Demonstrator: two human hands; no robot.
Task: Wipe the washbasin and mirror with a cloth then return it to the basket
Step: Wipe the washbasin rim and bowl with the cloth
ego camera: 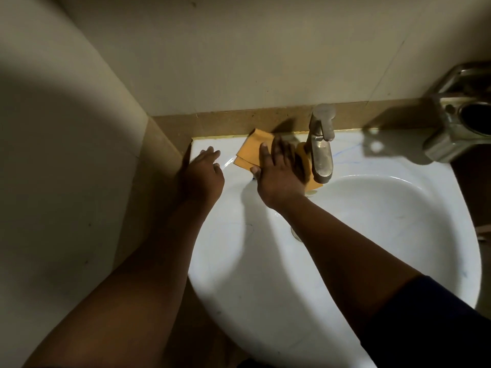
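Observation:
A white washbasin (358, 235) fills the lower right of the view. An orange cloth (252, 150) lies folded on its back left ledge, just left of the metal tap (321, 144). My right hand (281, 171) presses flat on the cloth with fingers spread, its fingertips near the tap's base. My left hand (203, 173) rests palm down on the basin's left rim beside the wall, holding nothing. Neither the mirror nor the basket is in view.
A beige tiled wall (66, 155) closes in on the left and behind. A brown stone upstand (225, 123) runs along the back of the basin. A metal holder (462, 123) is mounted at the right, above the basin's corner.

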